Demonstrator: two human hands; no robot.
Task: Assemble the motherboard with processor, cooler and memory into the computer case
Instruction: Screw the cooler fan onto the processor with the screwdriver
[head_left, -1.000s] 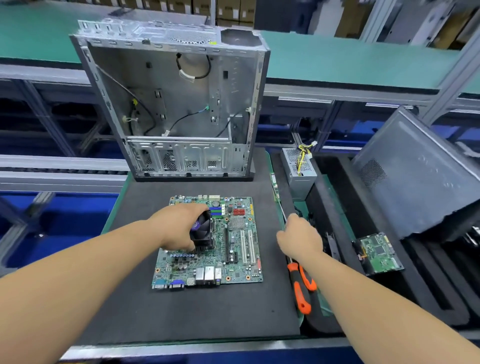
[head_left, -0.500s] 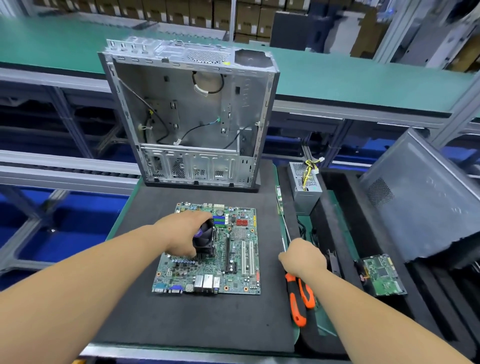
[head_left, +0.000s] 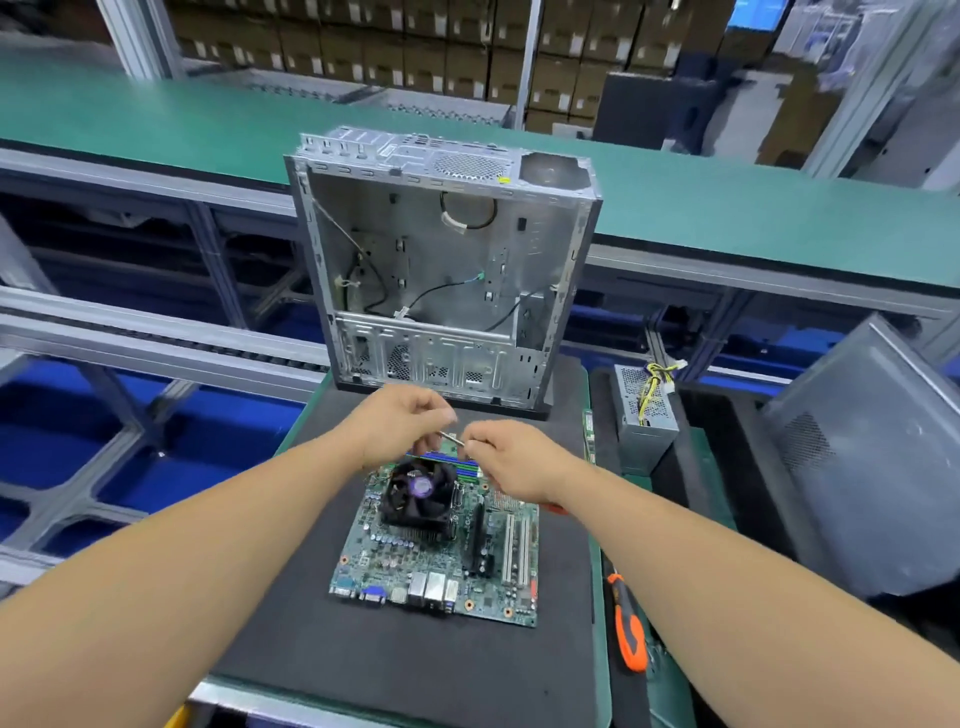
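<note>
On a dark foam mat at the near edge of the workbench, a green motherboard is lying flat, its port row facing the near side. A black cooler with a round fan is sitting on the board's far-left part, and long expansion slots are running along its right side.

Both hands are meeting in the air just above the board's far edge, between the board and the computer case. The left hand is curling its fingers and pinching one end of a thin silver metal shaft. The right hand is gripping the other end with curled fingers; a bit of orange is showing under its wrist, though what it belongs to cannot be told. Neither hand is touching the board or the cooler, which are lying just below and nearer.

Standing upright at the far end of the mat, the case is showing its open side, with loose cables inside. An orange-and-black screwdriver is lying to the right of the mat. Farther right, a grey power supply and a leaning grey side panel are resting.
</note>
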